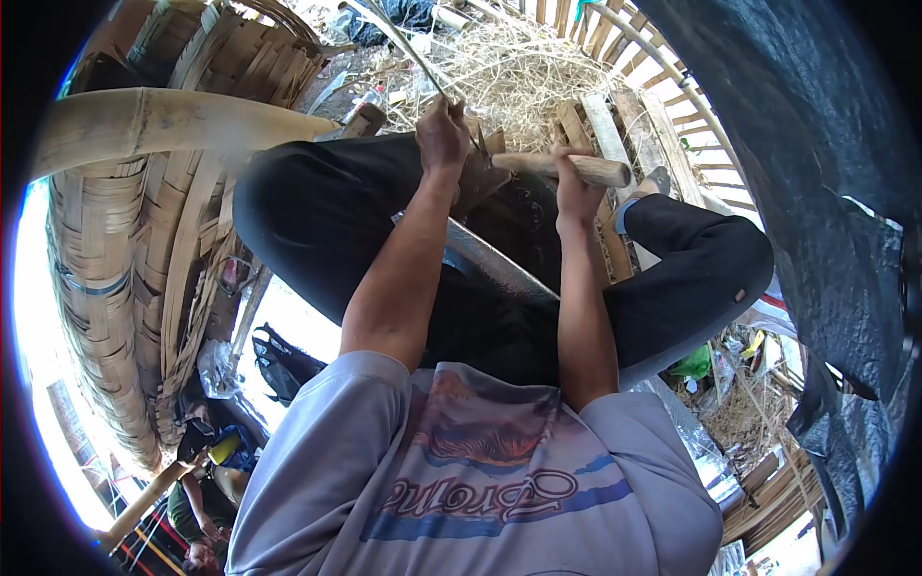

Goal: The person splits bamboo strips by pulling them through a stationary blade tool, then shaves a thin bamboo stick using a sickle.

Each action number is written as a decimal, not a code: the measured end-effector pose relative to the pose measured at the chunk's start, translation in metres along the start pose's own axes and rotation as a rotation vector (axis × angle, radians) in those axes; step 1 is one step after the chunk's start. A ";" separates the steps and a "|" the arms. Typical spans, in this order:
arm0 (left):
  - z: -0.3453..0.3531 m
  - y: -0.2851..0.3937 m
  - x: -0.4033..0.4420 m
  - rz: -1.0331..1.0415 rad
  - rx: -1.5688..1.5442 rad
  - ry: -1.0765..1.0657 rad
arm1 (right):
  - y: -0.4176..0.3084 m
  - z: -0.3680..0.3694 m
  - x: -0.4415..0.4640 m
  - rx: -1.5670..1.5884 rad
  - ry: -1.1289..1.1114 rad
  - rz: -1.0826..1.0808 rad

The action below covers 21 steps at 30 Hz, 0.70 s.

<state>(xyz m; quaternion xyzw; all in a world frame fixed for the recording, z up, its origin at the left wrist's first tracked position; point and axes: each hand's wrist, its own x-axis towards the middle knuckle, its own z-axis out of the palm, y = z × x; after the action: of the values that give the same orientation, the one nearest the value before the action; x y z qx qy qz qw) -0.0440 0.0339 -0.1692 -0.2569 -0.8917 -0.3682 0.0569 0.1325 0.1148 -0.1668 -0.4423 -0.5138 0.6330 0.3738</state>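
My left hand (442, 139) is closed around a long, thin bamboo strip (407, 50), which runs up and away to the upper left. My right hand (579, 187) wraps round the wooden handle (528, 164) of a knife. The handle lies sideways, and its inner end comes close to my left hand and the strip. Only a little of the dark blade shows there, so I cannot tell whether it touches the strip. Both hands are above my folded legs, in dark trousers (327, 221). A grey flat-edged piece (499, 261) lies across my lap.
A thick bamboo pole (192, 120) and large woven bamboo pieces (106, 288) stand on the left. Pale shavings (519, 62) cover the ground ahead. Black plastic sheeting (797, 144) hangs at right, beside a slatted bamboo fence (663, 62). Another person (197, 509) is at the lower left.
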 end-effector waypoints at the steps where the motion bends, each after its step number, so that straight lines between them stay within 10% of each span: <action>1: 0.000 -0.002 -0.001 -0.007 0.001 -0.002 | -0.004 0.000 -0.001 0.104 0.025 0.019; 21: -0.004 -0.013 0.003 -0.047 0.069 -0.039 | 0.013 0.002 -0.005 -0.038 -0.100 -0.021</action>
<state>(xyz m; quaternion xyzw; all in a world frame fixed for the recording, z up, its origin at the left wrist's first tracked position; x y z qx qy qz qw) -0.0533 0.0245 -0.1733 -0.2408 -0.9107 -0.3333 0.0399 0.1319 0.1067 -0.1786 -0.4116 -0.5484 0.6406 0.3457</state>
